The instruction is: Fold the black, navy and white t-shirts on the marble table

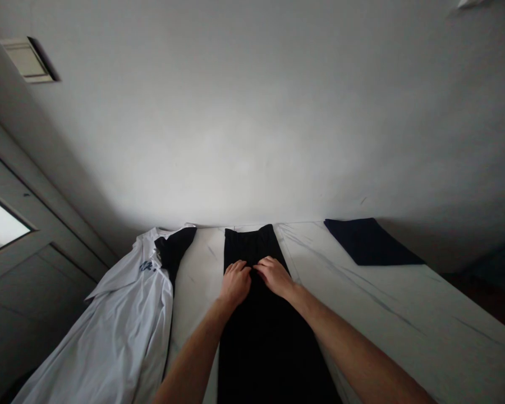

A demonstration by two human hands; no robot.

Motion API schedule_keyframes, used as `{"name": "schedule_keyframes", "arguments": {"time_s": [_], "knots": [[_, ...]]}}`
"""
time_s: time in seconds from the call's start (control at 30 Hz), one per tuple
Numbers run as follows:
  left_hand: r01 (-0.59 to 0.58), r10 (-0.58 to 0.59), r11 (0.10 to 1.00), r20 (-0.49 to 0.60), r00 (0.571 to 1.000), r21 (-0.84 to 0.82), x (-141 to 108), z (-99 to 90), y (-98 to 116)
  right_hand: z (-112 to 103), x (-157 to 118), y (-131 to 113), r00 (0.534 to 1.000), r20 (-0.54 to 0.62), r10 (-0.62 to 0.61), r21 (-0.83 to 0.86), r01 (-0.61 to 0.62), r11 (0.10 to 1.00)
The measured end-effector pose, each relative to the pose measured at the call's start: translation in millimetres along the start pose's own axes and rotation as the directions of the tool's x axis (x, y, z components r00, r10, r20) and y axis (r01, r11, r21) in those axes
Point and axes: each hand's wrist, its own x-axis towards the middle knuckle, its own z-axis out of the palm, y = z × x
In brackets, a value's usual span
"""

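Two bare hands, the left hand (235, 283) and the right hand (275, 276), side by side on black trousers (269, 342), palms down, fingers lightly curved against the cloth, fingertips almost touching at the middle; no clear pinch or grip on the fabric. Trousers lengthwise on a white streaked surface (404, 303), waistband (248, 241) just short of the far edge, legs running between the forearms toward the near edge and out of view. Both hands just below the waistband, across the trousers' width. Left of the trousers and just apart, a white shirt (122, 331) with dark blue lettering (148, 267) and a black sleeve (173, 249), lying over the surface's left edge. Near the far right corner, well apart from the hands, a folded navy cloth (370, 244). Beyond the far edge, a pale wall (252, 112); at far left, a door with a glass pane (4, 224).
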Motion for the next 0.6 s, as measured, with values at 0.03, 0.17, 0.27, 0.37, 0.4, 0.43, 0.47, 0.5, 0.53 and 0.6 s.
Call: {"name": "schedule_keyframes", "arguments": {"time_s": [0.03,0.17,0.27,0.37,0.4,0.43,0.47,0.5,0.53,0.6], "knots": [[0.019,-0.019,1.0,-0.034,0.999,-0.01,4.9,-2.5,-1.0,-1.2,-1.5,1.3,0.999,0.012,-0.035,0.022,0.035,0.999],[-0.02,0.021,0.999,0.041,0.999,-0.03,26.3,-1.8,-7.0,-1.5,-8.7,3.7,0.997,-0.06,-0.047,0.136,0.055,0.989],[-0.065,0.066,0.998,0.179,0.982,-0.01,31.3,6.0,-16.9,1.8,-18.8,6.6,0.987,-0.147,0.071,0.134,-0.051,0.99],[-0.096,0.093,0.995,0.152,0.984,0.011,29.9,8.8,-26.4,1.5,-29.1,10.6,0.979,-0.139,0.146,0.079,-0.136,0.988],[-0.094,0.092,0.996,0.122,0.988,0.005,29.7,7.8,-28.1,0.3,-30.9,11.7,0.974,-0.135,0.183,0.07,-0.175,0.982],[-0.089,0.089,0.996,0.084,0.992,-0.007,30.1,6.2,-28.7,-1.2,-31.3,12.4,0.963,-0.139,0.231,0.068,-0.223,0.972],[-0.087,0.088,0.996,0.045,0.995,-0.025,30.9,4.3,-28.3,-2.8,-30.3,12.5,0.948,-0.147,0.283,0.069,-0.275,0.959],[-0.093,0.094,0.995,0.011,0.996,-0.043,32.3,2.5,-26.9,-4.2,-27.8,12.1,0.931,-0.153,0.33,0.068,-0.323,0.944],[-0.106,0.105,0.993,-0.013,0.994,-0.059,33.8,1.1,-24.9,-5.3,-24.0,11.1,0.917,-0.155,0.367,0.065,-0.362,0.93],[-0.133,0.131,0.989,-0.031,0.991,-0.072,37.3,-0.2,-19.4,-6.0,-14.3,7.9,0.897,-0.145,0.417,0.047,-0.414,0.909]]}}
